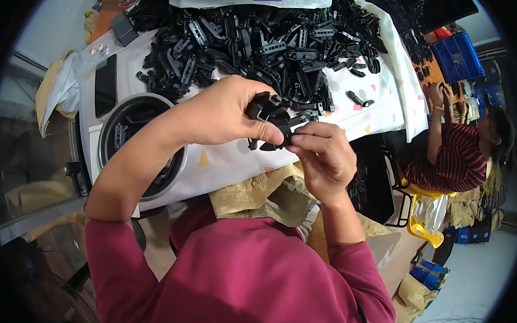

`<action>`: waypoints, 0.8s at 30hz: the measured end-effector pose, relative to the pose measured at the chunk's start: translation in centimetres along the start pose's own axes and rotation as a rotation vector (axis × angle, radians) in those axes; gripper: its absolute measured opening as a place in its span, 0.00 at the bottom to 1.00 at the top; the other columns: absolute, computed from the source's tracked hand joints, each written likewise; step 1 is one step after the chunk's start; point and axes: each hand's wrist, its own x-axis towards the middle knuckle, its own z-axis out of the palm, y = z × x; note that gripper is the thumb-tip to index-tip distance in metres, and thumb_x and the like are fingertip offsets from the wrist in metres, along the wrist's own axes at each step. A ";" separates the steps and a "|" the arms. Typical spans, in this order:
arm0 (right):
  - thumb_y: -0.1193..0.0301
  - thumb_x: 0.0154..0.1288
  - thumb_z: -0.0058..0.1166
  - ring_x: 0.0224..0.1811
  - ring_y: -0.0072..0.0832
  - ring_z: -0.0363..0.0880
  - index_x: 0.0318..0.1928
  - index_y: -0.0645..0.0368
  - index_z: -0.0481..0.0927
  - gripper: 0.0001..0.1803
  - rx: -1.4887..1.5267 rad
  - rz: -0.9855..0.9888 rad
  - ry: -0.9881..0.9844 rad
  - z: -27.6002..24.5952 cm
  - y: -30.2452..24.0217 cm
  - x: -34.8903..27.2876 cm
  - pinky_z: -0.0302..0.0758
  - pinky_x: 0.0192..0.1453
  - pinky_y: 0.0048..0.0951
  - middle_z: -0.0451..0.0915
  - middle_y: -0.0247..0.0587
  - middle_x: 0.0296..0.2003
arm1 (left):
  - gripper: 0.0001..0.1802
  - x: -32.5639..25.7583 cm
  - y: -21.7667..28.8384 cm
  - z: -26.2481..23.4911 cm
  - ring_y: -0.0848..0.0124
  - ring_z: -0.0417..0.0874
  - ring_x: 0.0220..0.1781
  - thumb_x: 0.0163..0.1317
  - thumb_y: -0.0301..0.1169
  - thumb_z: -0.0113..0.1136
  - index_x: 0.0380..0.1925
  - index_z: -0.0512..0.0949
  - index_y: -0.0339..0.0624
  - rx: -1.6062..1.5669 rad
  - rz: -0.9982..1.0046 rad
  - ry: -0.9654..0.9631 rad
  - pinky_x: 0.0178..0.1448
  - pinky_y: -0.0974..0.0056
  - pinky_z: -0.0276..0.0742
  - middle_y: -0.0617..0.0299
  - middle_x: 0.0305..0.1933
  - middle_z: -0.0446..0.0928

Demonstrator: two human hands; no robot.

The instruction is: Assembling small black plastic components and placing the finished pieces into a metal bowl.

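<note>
Head view | both hands, left hand point(224, 114) and right hand point(321, 153), grasping black plastic part point(271, 117), seemingly over table edge point(236, 174)

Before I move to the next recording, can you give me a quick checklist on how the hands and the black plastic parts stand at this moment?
1. Left hand grips small black plastic clip part: ok.
2. Right hand fingers pinch the same part from below: ok.
3. Part held above the white patterned table cover, not resting on it: ok.
4. Heap of black plastic parts within reach behind the hands: ok.
5. Round metal-rimmed bowl holds parts: ok.
6. Whether the pieces are fully joined: cannot tell.
</note>
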 end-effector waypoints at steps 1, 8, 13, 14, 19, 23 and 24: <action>0.86 0.42 0.63 0.32 0.28 0.76 0.31 0.63 0.78 0.13 -0.018 -0.031 0.010 0.0 0.2 -0.2 0.73 0.35 0.24 0.77 0.42 0.32 | 0.17 0.1 0.1 0.0 0.84 0.70 0.27 0.45 0.34 0.72 0.29 0.76 0.36 0.034 -0.025 -0.014 0.30 0.74 0.66 0.70 0.23 0.74; 0.88 0.41 0.61 0.31 0.30 0.77 0.30 0.61 0.77 0.14 -0.124 -0.046 0.077 -0.1 0.4 -0.8 0.74 0.32 0.24 0.77 0.44 0.29 | 0.25 -0.8 0.7 2.0 0.59 0.77 0.32 0.35 0.37 0.73 0.34 0.75 0.38 0.615 0.382 0.248 0.36 0.63 0.72 0.56 0.30 0.74; 0.81 0.52 0.60 0.37 0.25 0.74 0.50 0.68 0.67 0.24 0.439 0.536 -0.018 0.1 0.1 0.4 0.79 0.37 0.25 0.65 0.50 0.52 | 0.19 -1.2 0.5 1.8 0.59 0.78 0.32 0.38 0.33 0.69 0.31 0.74 0.37 0.645 0.315 0.239 0.35 0.62 0.74 0.56 0.28 0.75; 0.80 0.53 0.60 0.37 0.24 0.75 0.51 0.68 0.67 0.24 0.543 0.581 -0.125 -0.2 0.8 0.4 0.78 0.39 0.25 0.69 0.48 0.49 | 0.20 -1.3 0.1 1.7 0.60 0.78 0.30 0.39 0.33 0.69 0.33 0.75 0.39 0.590 0.305 0.231 0.34 0.63 0.72 0.57 0.28 0.75; 0.80 0.52 0.61 0.38 0.24 0.76 0.46 0.68 0.70 0.21 0.400 0.543 -0.130 0.3 1.3 -0.8 0.75 0.44 0.24 0.76 0.42 0.37 | 0.21 -1.8 -0.8 1.1 0.62 0.77 0.29 0.39 0.34 0.70 0.36 0.77 0.41 0.508 0.357 0.214 0.33 0.63 0.70 0.59 0.30 0.76; 0.79 0.46 0.66 0.40 0.25 0.76 0.42 0.66 0.71 0.22 0.384 0.407 -0.113 0.8 1.9 -0.8 0.74 0.44 0.25 0.75 0.41 0.38 | 0.23 -2.5 0.5 0.3 0.60 0.76 0.33 0.41 0.35 0.70 0.39 0.76 0.41 0.547 0.310 0.159 0.36 0.62 0.71 0.58 0.32 0.77; 0.79 0.45 0.67 0.42 0.26 0.75 0.46 0.65 0.70 0.26 0.467 0.456 -0.175 1.4 1.7 -0.6 0.74 0.45 0.26 0.74 0.41 0.41 | 0.22 -3.3 0.1 0.3 0.60 0.76 0.33 0.41 0.33 0.70 0.39 0.76 0.41 0.580 0.308 0.199 0.37 0.61 0.71 0.58 0.32 0.77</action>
